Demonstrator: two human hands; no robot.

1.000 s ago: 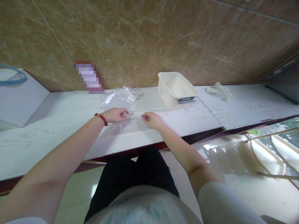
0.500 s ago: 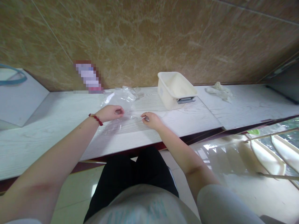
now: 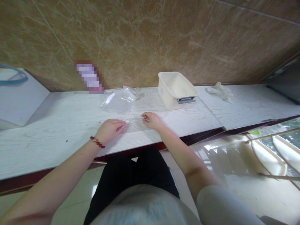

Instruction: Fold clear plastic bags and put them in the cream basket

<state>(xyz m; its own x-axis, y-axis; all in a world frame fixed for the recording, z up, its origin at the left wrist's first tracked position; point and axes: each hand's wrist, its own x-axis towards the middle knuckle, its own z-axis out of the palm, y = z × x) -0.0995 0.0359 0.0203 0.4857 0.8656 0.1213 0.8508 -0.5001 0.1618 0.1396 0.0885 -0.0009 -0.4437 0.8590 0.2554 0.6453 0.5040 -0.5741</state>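
Nearest, over the white counter [image 3: 53, 125], the left hand [image 3: 110, 129] appears to pinch one end of a clear film [image 3: 134, 120], and the right hand [image 3: 151, 121] grips the other end. This one film is between the two hands, in a narrow strip; its gathering looks mostly done, but neither end is released, so the handling seems not finished. Farther, one bag [image 3: 118, 102] lies untouched. Near the wall [image 3: 140, 43] there are one tub [image 3: 172, 101] and, beside it, one crumpled bundle [image 3: 220, 92].
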